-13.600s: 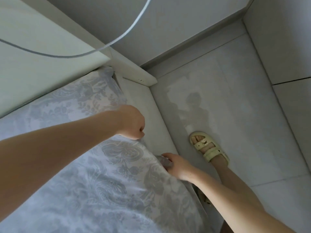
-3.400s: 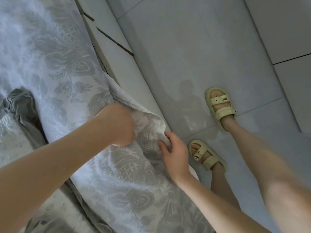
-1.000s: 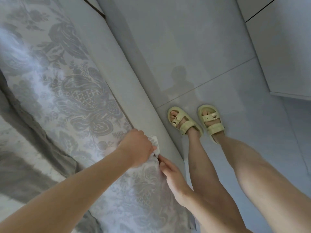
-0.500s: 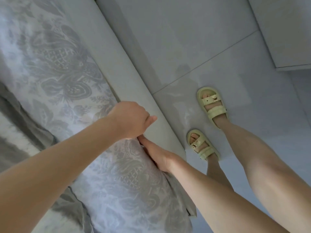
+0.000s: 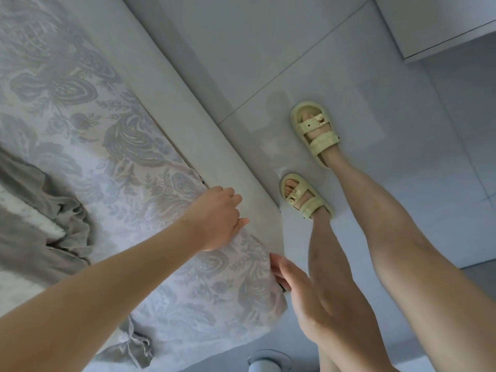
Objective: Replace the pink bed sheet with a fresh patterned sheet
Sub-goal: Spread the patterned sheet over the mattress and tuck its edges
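Nearest, below the bed corner, a small round white-and-grey object [image 5: 268,363] sits at the bottom edge of the view. It is cut off, so I cannot tell what it is.

Just beside the corner, the right hand [image 5: 300,294] reaches to the hanging corner of the grey-and-white flower-patterned sheet [image 5: 128,162]. Its fingers are quite straight and their tips go behind the cloth. I cannot tell if they pinch the cloth or only touch it. The person's bare legs stand close behind this hand and hide the floor there.

A little farther along the bed edge from the corner, the left hand [image 5: 217,216] lies on the sheet. Its fingers are curled down over the hem, the thumb is against the cloth, and it holds the sheet at the edge. The left forearm crosses over the sheet and covers part of it.

The sheet is spread over the mattress up to this edge, and at the corner it hangs loose. Farther from the corner, a crumpled grey cloth [image 5: 40,216] lies on top of the sheet.

The pale cream bed frame rail [image 5: 193,111] runs away from the corner. On the other side of it, two pale yellow buckled sandals [image 5: 314,132] stand on the light grey tiled floor [image 5: 268,44]. Farthest away is a white cabinet base [image 5: 434,20].
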{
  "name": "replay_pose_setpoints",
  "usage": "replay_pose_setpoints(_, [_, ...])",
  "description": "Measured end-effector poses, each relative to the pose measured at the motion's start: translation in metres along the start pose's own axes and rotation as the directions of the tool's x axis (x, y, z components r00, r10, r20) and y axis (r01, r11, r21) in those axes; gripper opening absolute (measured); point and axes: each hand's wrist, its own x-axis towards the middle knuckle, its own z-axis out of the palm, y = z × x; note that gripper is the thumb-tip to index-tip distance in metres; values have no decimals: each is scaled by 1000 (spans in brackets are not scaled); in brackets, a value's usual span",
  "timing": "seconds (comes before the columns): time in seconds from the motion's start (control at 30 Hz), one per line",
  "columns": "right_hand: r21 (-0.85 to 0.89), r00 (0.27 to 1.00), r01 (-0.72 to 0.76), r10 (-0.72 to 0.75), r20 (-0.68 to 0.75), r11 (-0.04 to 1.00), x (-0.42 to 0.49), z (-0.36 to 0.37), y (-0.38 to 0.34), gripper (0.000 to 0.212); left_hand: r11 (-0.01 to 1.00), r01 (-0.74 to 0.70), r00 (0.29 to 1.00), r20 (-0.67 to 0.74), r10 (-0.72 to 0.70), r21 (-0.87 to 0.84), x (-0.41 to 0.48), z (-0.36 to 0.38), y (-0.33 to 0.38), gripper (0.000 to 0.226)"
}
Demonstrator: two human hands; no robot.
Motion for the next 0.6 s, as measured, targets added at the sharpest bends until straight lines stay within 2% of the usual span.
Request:
replay_pose_setpoints(0.13, [14, 999, 35, -35, 33, 999, 11, 15, 12, 35, 994, 48, 983, 174, -64, 96, 7, 5, 19, 60])
replay_pose_setpoints(0.2, [-13, 995, -41, 42, 91, 999, 25, 25, 7, 50, 989, 90, 950, 290, -120, 113, 15, 4, 24, 55])
replay_pose_setpoints(0.27, [-79, 979, -138, 148, 141, 987, 39, 38, 0, 48, 985, 122, 902, 401, -163, 125, 26, 6, 25, 43])
replay_pose_setpoints(0.33, [-211, 973, -214, 228, 43, 954, 51, 44, -3, 42, 978, 164, 861, 464, -207, 133, 32, 7, 27, 39])
replay_pose_setpoints(0.37, [-250, 964, -257, 267, 6, 933, 57, 44, -4, 36, 973, 183, 862, 454, -227, 140, 33, 5, 26, 38])
replay_pose_setpoints(0.43, [-293, 945, -324, 323, -53, 900, 67, 40, -7, 32, 969, 219, 906, 346, -244, 112, 29, 0, 23, 40])
replay_pose_setpoints(0.5, [-328, 934, -358, 335, -125, 874, 78, 36, -11, 37, 982, 186, 977, 101, -188, 34, 14, -4, 22, 42])
replay_pose_setpoints(0.53, [-332, 929, -370, 341, -144, 867, 81, 34, -10, 37, 987, 156, 986, -58, -157, -28, 5, -4, 20, 42])
replay_pose_setpoints(0.6, [-363, 914, -401, 343, -216, 841, 77, 25, -3, 30, 977, 135, 937, -298, -181, -168, -17, -6, 10, 45])
